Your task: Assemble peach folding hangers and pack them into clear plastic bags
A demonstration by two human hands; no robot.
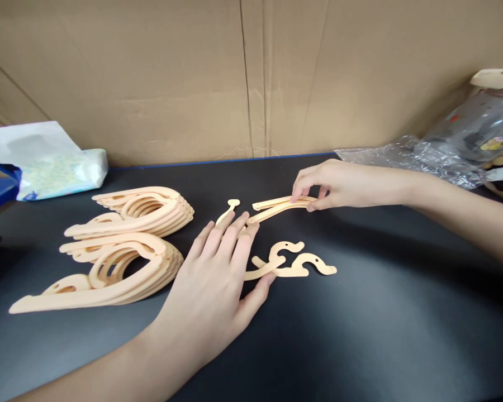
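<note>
My left hand lies spread, palm down, over pale beige plastic parts, its fingers stretched out and its thumb beside a curved strip. Just right of that thumb lie two hook-shaped pieces, which look like folding-hanger hooks. My right hand pinches a pair of long beige hanger arms between thumb and fingers; their far ends splay apart toward my left fingertips. A small knob-ended piece pokes out beyond my left fingers. What lies under the left palm is hidden.
Two nested stacks of beige folding hangers stand on the left of the black table. Behind them is a soft tissue pack. Crumpled clear plastic and a transparent bottle sit at the back right. A cardboard wall borders the far edge.
</note>
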